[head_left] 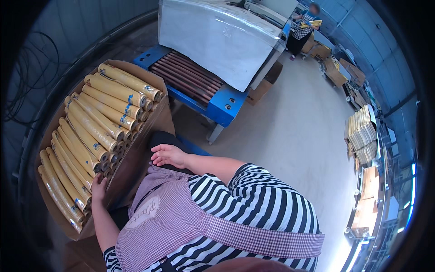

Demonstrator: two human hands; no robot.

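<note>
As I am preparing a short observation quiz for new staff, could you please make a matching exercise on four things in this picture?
Things
1. Left hand
2. Right hand
3. Yellow rolls
4. Rollers

Descriptions
A. Reddish brown, set in a blue frame
B. By the roll ends at the edge of a cardboard box
C. Fingers loosely curled, nothing visible in it
D. Piled inside the cardboard box

Right pairs: 1-B, 2-C, 3-D, 4-A
</note>
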